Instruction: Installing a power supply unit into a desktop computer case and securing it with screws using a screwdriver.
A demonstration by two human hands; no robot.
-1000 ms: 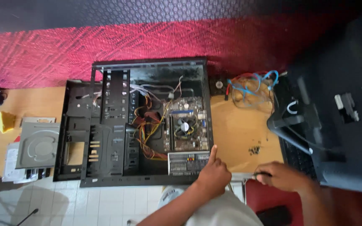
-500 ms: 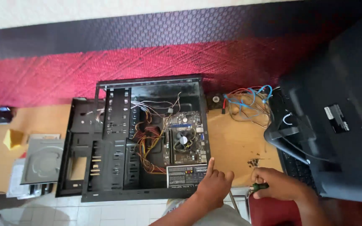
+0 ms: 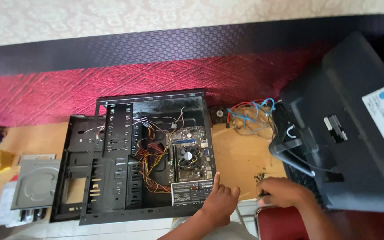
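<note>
An open black computer case [image 3: 112, 178] lies on its side on a wooden desk [image 3: 238, 155], showing a motherboard [image 3: 190, 155] with a round cooler fan and bundles of coloured wires [image 3: 150, 166]. My left hand [image 3: 221, 200] rests at the case's near right corner, index finger raised along its edge beside the power supply label. My right hand [image 3: 281, 192] is curled over a small heap of screws [image 3: 259, 178] on the desk; its fingers seem pinched on something small and dark.
A black monitor's back [image 3: 352, 129] fills the right side. A tangle of blue and red cables [image 3: 252, 116] lies behind the screws. A grey optical drive [image 3: 36, 183] and a yellow sticky pad [image 3: 3, 160] lie left of the case. A red patterned mat [image 3: 112, 84] runs behind.
The camera has tilted upward, so the desk sits lower in view. My left hand stays at the case corner; my right hand has shifted slightly left toward the screws.
</note>
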